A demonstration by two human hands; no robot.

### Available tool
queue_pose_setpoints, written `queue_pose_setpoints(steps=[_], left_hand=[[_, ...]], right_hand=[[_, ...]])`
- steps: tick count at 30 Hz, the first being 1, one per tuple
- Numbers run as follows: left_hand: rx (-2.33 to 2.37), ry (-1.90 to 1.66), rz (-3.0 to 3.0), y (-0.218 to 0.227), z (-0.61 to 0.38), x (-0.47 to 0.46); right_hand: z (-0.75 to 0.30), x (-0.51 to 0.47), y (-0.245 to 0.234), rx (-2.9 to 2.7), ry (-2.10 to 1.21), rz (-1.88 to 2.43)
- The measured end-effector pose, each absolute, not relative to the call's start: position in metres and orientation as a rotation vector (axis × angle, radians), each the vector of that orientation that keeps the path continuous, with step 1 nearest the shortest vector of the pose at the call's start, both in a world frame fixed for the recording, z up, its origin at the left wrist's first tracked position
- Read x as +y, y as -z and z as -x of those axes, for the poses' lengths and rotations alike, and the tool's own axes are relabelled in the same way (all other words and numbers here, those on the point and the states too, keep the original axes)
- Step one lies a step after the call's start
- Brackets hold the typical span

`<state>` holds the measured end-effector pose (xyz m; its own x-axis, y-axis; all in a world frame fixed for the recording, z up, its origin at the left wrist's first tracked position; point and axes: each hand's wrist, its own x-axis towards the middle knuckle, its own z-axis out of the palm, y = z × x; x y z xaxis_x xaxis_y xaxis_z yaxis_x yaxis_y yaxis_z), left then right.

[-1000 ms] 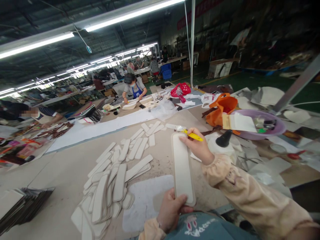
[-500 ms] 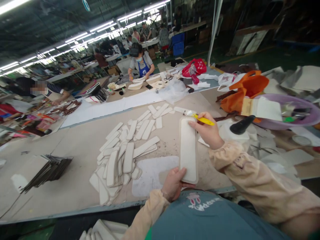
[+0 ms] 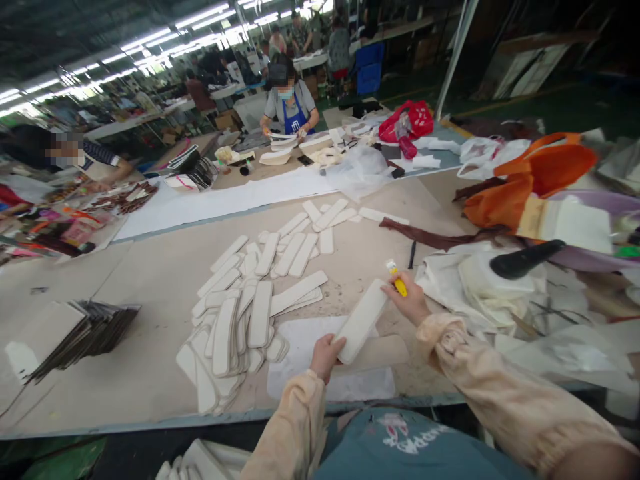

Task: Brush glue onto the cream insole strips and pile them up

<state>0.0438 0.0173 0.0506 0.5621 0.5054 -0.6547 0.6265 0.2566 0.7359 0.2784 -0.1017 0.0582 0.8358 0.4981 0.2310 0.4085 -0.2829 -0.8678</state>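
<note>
My left hand (image 3: 325, 355) grips the near end of a long white padded strip (image 3: 361, 320), held tilted above the table. My right hand (image 3: 409, 301) pinches the strip's far end and also holds a small yellow-handled brush (image 3: 397, 280). Under the strip lie a tan strip-shaped piece (image 3: 385, 348) and a white sheet (image 3: 305, 340). To the left, several white strips (image 3: 253, 300) lie fanned in overlapping rows on the tan table (image 3: 150, 280).
A stack of dark-edged boards (image 3: 70, 330) sits at the left. At the right are white scraps (image 3: 475, 280), a black-nozzled bottle (image 3: 525, 259), an orange bag (image 3: 530, 175) and a purple basin (image 3: 595, 257). Other people (image 3: 290, 103) work at tables behind.
The strip has come up off the tan piece and swung diagonal, closer to me. My right hand has drawn back with it. The view has tilted downward.
</note>
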Motion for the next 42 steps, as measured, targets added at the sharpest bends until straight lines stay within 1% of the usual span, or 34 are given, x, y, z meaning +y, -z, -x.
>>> queue_pose_setpoints(steps=[4, 8, 12, 17, 20, 24, 29, 33, 36, 39, 42], left_hand=[[1.188, 0.236, -1.600, -0.017, -0.049, 0.054], [1.224, 0.366, -1.798, 0.006, -0.054, 0.075], [1.189, 0.474, -1.960, 0.019, -0.055, 0.083], [1.140, 0.556, -2.071, 0.024, -0.057, 0.086], [1.129, 0.577, -2.109, 0.025, -0.058, 0.087], [1.109, 0.575, -2.169, 0.025, -0.059, 0.085], [1.128, 0.614, -2.204, 0.021, -0.061, 0.083], [1.171, 0.595, -2.178, 0.013, -0.061, 0.080], [1.225, 0.495, -2.037, 0.005, -0.061, 0.080], [1.212, 0.388, -1.812, -0.009, -0.059, 0.084], [1.141, 0.372, -1.662, -0.033, -0.060, 0.099]], right_hand=[[-0.276, -0.096, -0.014, -0.829, -0.075, 2.116], [-0.273, -0.088, 0.014, -0.899, -0.088, 2.225], [-0.262, -0.078, 0.025, -0.977, -0.043, 2.241], [-0.229, -0.048, 0.033, -1.273, 0.037, 2.213], [-0.218, -0.034, 0.043, -1.356, 0.050, 2.232], [-0.231, -0.038, 0.051, -1.287, 0.076, 2.351], [-0.265, -0.055, 0.049, -1.139, 0.119, 2.480], [-0.280, -0.065, 0.050, -1.068, 0.260, 2.551], [-0.291, -0.069, 0.051, -0.986, 0.401, 2.557], [-0.297, -0.076, 0.040, -0.944, 0.531, 2.485], [-0.291, -0.095, 0.013, -0.971, 0.562, 2.364]])
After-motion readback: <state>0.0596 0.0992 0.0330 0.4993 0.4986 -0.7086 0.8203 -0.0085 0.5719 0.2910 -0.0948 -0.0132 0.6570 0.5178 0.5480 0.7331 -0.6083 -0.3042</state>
